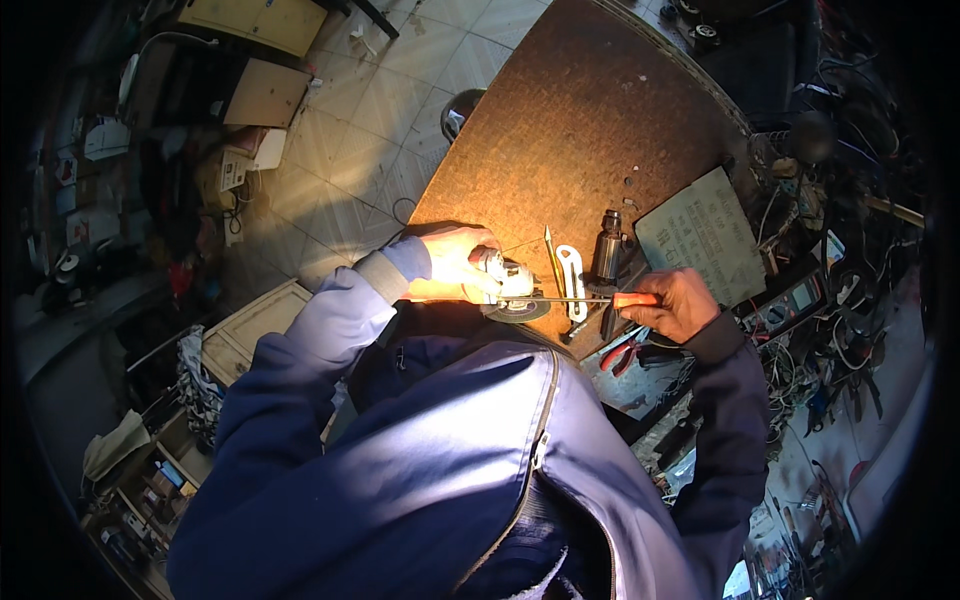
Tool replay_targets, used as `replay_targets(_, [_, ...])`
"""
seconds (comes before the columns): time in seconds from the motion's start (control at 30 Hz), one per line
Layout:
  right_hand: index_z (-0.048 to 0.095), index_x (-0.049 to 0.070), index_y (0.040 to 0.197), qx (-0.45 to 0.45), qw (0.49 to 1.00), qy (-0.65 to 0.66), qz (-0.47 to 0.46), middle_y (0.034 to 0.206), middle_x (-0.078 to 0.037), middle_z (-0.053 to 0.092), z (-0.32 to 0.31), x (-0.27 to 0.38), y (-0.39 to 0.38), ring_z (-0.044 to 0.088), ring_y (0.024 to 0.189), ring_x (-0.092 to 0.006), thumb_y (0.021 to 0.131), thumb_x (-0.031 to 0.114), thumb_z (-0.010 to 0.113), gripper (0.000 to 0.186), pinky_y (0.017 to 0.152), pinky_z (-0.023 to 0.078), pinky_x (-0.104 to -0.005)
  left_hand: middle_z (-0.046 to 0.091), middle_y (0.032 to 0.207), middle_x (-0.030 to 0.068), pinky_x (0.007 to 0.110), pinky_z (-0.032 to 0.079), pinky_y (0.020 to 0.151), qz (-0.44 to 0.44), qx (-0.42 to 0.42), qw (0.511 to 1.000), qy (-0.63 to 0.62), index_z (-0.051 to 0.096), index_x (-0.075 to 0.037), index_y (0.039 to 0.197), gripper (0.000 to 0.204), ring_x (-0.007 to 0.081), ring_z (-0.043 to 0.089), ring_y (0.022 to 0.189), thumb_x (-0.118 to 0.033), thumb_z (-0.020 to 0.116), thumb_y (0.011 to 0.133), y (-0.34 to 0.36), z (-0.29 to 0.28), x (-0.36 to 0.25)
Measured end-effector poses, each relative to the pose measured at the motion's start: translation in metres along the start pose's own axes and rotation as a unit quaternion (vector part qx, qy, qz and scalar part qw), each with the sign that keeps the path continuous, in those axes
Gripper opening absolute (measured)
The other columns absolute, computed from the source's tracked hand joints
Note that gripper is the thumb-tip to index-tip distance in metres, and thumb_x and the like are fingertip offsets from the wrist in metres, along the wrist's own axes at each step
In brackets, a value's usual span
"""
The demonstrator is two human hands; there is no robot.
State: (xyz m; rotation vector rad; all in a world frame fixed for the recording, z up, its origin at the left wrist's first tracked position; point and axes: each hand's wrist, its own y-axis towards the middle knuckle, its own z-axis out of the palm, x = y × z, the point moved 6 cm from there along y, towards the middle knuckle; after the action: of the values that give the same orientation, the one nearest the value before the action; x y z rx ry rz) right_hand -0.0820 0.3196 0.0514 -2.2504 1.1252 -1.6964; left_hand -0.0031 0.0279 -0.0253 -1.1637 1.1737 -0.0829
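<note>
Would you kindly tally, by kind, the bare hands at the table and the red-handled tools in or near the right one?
Hands: 2 (left hand, right hand)
Screwdriver: 1
Pliers: 1
Total: 4

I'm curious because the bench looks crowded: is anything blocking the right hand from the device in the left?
Nothing visible is. The screwdriver in the right hand reaches toward the device in the left hand; the white slotted tool appears beneath the screwdriver.
</note>
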Motion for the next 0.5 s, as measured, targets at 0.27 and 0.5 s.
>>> replay_targets(0.27, [0.076,0.000,0.095,0.011,0.996,-0.082,-0.035,0.079,-0.017,0.067,-0.006,0.009,0.011,0.067,0.069,-0.0337,0.087,0.024,0.080,0.025,0.061,0.048,-0.0406,0.065,0.127,0.0204,0.038,0.050,0.099,0.000,-0.019,1.000,-0.003,0.059,0.001,0.135,0.072,0.0313,0.063,0.118,-0.038,0.084,0.079,0.010,0.002,0.018])
replay_targets(0.5, [0.075,-0.001,0.094,0.106,0.993,0.034,0.047,0.070,-0.009,0.064,0.010,-0.032,0.026,0.059,0.061,-0.0183,0.092,0.035,0.076,0.036,0.058,0.044,-0.0356,0.068,0.113,0.0192,0.039,0.052,0.094,0.038,-0.063,0.997,0.008,0.063,0.003,0.125,0.069,0.0303,0.067,0.108,-0.036,0.084,0.072,0.014,0.000,0.025])
